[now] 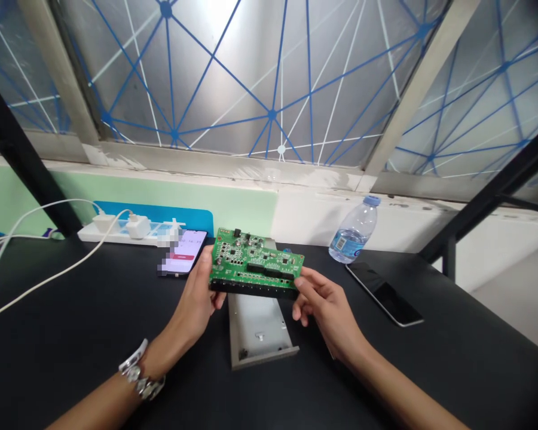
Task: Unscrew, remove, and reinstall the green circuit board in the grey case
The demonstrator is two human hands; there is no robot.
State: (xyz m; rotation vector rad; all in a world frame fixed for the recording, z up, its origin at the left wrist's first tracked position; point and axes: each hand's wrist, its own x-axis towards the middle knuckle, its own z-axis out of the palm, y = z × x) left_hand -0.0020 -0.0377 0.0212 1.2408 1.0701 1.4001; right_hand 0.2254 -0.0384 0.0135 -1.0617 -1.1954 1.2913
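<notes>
Between my two hands a green circuit board (255,260) is held up, its component side tilted towards me and a black connector strip along its lower edge. My left hand (198,292) is closed on the board's left end, with the fingers partly hidden behind it. At the lower right corner, my right hand (325,298) pinches the board between thumb and fingers. Below and behind the board, a shallow metal tray-like casing (262,328) lies on the black table; the board covers part of its far end.
A lit phone (186,254) lies behind my left hand, near a white power strip (156,239) with plugs and cables. To the right are a water bottle (353,233) and a dark-screened phone (385,294). Black slanted bars (484,197) flank the table, with a windowed wall behind.
</notes>
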